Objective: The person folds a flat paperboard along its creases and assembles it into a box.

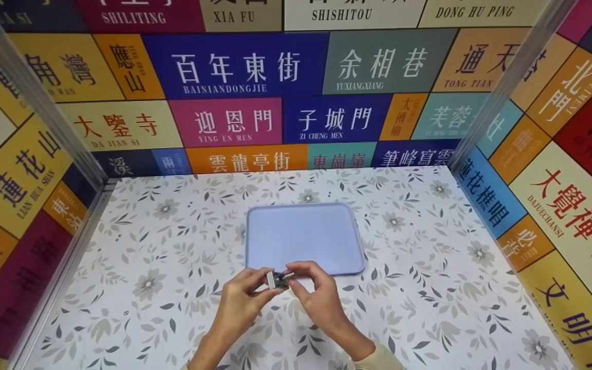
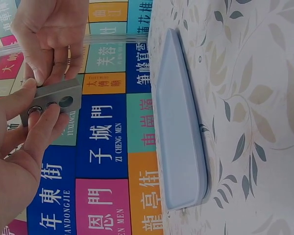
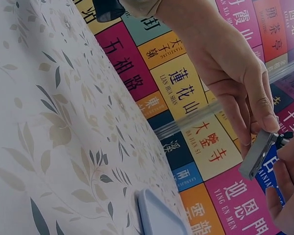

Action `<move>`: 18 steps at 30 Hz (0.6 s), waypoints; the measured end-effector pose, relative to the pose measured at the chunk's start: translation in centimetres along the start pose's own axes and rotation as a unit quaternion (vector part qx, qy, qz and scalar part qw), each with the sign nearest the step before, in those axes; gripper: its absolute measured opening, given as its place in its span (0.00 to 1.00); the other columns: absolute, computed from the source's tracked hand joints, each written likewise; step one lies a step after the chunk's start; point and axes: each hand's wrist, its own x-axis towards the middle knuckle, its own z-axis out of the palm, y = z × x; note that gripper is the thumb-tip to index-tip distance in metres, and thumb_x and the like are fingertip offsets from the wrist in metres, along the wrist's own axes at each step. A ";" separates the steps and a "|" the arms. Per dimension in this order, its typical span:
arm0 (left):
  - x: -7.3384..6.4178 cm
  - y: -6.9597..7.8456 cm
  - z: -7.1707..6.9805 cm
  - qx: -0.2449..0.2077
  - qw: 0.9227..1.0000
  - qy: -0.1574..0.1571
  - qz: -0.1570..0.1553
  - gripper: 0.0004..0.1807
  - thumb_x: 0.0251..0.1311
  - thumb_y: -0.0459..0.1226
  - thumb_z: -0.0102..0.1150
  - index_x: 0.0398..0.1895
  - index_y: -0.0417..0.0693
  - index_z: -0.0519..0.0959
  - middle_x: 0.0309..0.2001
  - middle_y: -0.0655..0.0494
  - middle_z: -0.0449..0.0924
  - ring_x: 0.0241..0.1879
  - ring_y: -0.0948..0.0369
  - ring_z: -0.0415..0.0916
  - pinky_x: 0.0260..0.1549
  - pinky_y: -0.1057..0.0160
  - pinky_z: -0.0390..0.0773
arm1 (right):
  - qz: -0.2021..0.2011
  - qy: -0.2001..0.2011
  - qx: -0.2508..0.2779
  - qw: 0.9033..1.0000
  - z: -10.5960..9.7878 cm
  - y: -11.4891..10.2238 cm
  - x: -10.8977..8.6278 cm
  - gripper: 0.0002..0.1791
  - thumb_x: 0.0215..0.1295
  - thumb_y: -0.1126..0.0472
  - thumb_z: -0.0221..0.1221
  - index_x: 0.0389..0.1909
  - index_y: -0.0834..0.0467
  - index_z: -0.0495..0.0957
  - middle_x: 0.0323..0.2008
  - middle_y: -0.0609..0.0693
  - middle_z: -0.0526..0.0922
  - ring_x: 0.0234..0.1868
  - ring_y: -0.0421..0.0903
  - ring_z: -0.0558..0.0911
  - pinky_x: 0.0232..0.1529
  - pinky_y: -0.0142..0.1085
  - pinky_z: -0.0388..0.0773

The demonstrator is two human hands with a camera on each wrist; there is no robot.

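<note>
Here, in the head view, the left hand (image 1: 242,290) grips a small grey block (image 1: 271,280) between thumb and fingers, while the right hand (image 1: 321,293) pinches the dark fitting (image 1: 281,280) at the block's right side. Both hands meet just at the near edge of the pale blue tray (image 1: 303,236), which lies flat on a table (image 1: 198,241) covered in a leaf-and-flower print. A beige sleeve (image 1: 378,359) shows at the right wrist. Behind rises a wall of coloured name panels (image 1: 237,67), with metal posts (image 1: 517,56) at the corners. In the left wrist view, the block is held up off the table, well apart from the tray, with the panels behind it. Its broad face shows a round hole (image 2: 66,102) near one end and a shiny ring (image 2: 35,110) near the other; the left thumb lies along one edge and the fingertips press at the ring and the face beside it. The right hand comes in from the top of this view, its fingers curled at the block's far side. In the right wrist view, the left hand reaches down to the block, thumb on it, and the threaded fitting sticks out toward the right hand, which the frame's edge cuts off, so its exact grip cannot be told from there. A corner of the tray shows below.
</note>
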 end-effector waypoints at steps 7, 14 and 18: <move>-0.1 0.1 0.0 -0.003 1.000 0.003 0.001 0.18 0.51 0.34 0.75 0.47 0.38 0.86 0.36 0.49 0.83 0.38 0.61 0.84 0.39 0.72 0.89 | 0.046 -0.002 0.013 0.999 -0.4 -0.3 -0.3 0.11 0.65 0.71 0.62 0.48 0.62 0.80 0.36 0.60 0.82 0.42 0.41 0.82 0.53 0.32 0.82; 0.0 0.0 0.1 0.012 1.000 0.005 0.009 0.18 0.51 0.34 0.75 0.46 0.37 0.86 0.35 0.50 0.83 0.36 0.65 0.82 0.37 0.73 0.89 | 0.071 -0.018 0.014 0.997 -0.3 -0.4 -0.3 0.12 0.66 0.68 0.61 0.50 0.61 0.80 0.40 0.57 0.84 0.45 0.42 0.82 0.55 0.32 0.81; 0.0 0.0 0.1 0.005 1.000 0.004 0.004 0.18 0.51 0.34 0.75 0.46 0.37 0.86 0.35 0.50 0.82 0.37 0.66 0.82 0.38 0.72 0.89 | 0.071 -0.018 0.015 0.997 -0.3 -0.3 -0.2 0.12 0.66 0.67 0.62 0.50 0.61 0.80 0.43 0.56 0.86 0.47 0.43 0.83 0.57 0.34 0.81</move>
